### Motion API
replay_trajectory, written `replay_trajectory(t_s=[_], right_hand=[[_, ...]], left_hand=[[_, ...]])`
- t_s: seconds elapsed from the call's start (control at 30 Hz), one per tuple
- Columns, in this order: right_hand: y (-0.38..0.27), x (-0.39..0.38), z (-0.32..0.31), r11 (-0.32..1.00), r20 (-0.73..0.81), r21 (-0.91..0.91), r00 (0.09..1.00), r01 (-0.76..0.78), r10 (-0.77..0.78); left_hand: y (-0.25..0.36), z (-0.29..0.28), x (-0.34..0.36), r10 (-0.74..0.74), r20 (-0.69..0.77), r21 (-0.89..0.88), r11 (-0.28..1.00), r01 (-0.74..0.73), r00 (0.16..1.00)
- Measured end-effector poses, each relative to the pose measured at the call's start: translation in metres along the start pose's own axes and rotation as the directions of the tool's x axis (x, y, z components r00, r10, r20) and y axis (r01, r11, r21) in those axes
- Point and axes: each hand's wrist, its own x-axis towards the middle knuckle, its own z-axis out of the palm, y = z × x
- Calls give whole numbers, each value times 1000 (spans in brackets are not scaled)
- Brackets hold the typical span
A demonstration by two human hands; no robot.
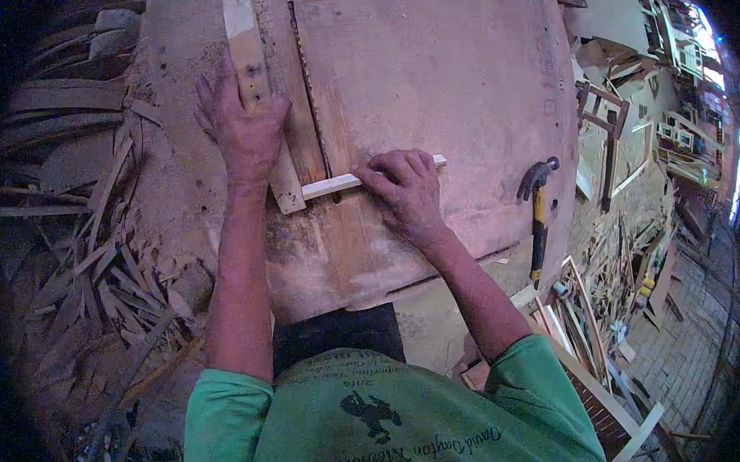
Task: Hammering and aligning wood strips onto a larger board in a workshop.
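My left hand [243,133] rests on a long pale board [248,52], with its fingers spread along the left edge and the thumb lying across the wood. The board runs lengthwise from the far edge to near the middle of the worktable. My right hand [408,194] is closed around a thin whitish wood strip [327,185]. The strip lies crosswise, its left end against the board's near end and its right tip poking out past my knuckles. Between board and strip, a narrow dark slot [311,92] with a jagged edge runs along the tabletop; its near end meets the strip.
A claw hammer [539,218] with a yellow and black handle lies at the right edge of the worn worktable [445,68]. Wood offcuts [107,245] are heaped at the left. More scraps [619,268] and wooden frames [608,139] crowd the floor to the right.
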Motion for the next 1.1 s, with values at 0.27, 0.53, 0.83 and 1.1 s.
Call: replay_trajectory(t_s=[0.27, 0.53, 0.83, 1.1], right_hand=[[2, 2, 0, 1000, -20, -20, 1000, 23, -24], [3, 2, 2, 1000, -3, -25, 1000, 8, -8], [2, 4, -1, 1000, 2, -6, 1000, 0, 0], [3, 1, 2, 999, -7, -33, 1000, 4, -4]], left_hand=[[0, -2, 0, 7, -11, -61, 998, -8, 1000], [3, -5, 1, -17, 50, -93, 995, 22, 999], [2, -5, 1, 7, 36, -126, 992, -2, 999], [3, -3, 0, -43, 63, -162, 985, 53, 997]])
